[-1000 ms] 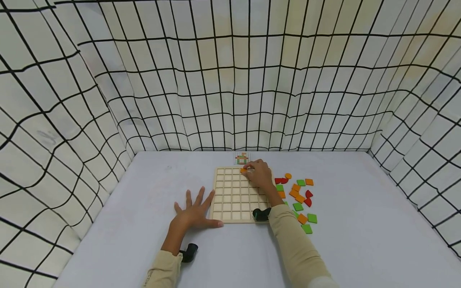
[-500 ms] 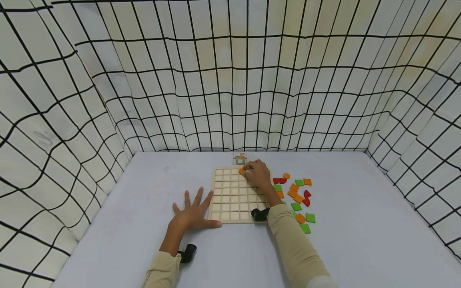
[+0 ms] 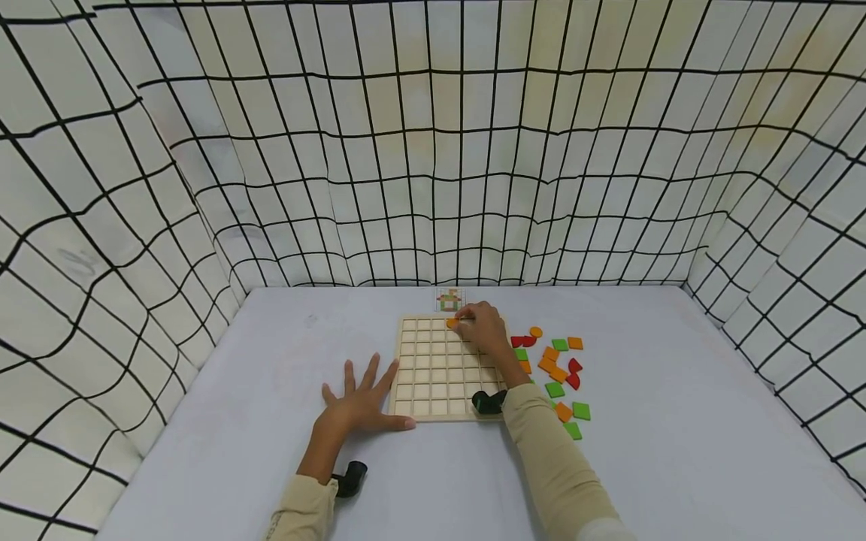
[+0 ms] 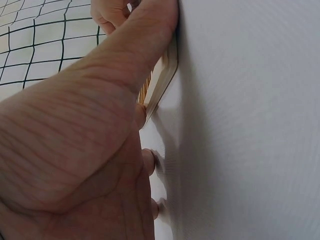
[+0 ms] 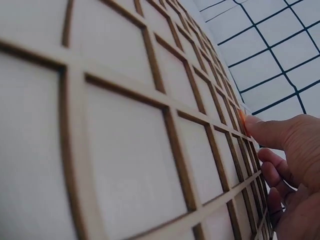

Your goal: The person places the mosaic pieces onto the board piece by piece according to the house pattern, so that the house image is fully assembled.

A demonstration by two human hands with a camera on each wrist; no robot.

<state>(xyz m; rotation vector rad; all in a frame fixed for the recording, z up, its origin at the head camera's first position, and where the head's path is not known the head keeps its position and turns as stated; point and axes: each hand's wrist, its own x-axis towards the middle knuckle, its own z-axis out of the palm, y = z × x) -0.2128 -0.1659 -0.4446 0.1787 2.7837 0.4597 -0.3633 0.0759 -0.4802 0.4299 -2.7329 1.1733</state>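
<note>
A wooden grid board [image 3: 422,384] lies flat on the white table. My right hand [image 3: 482,328] reaches over its far row and pinches a small orange tile [image 3: 452,323] at a cell there. In the right wrist view, the thumb [image 5: 280,131] meets the tile [image 5: 242,119], and the other fingers curl behind; the tile's exact shape is partly hidden. My left hand [image 3: 358,406] rests with fingers spread at the board's near left corner, its thumb and one finger at the edge. The left wrist view shows the left palm [image 4: 75,150] beside the board's rim [image 4: 167,67].
A small printed pattern card [image 3: 449,299] lies just beyond the board. To the right are scattered loose tiles: green squares [image 3: 580,411], orange squares [image 3: 575,343], red rounded pieces [image 3: 573,381] and an orange disc [image 3: 536,332]. A black-gridded white curtain [image 3: 433,150] surrounds the table.
The right hand stays at the far row, and the orange tile seems to have turned slightly under its fingers. The left hand keeps its place. The head view has shifted a little.
</note>
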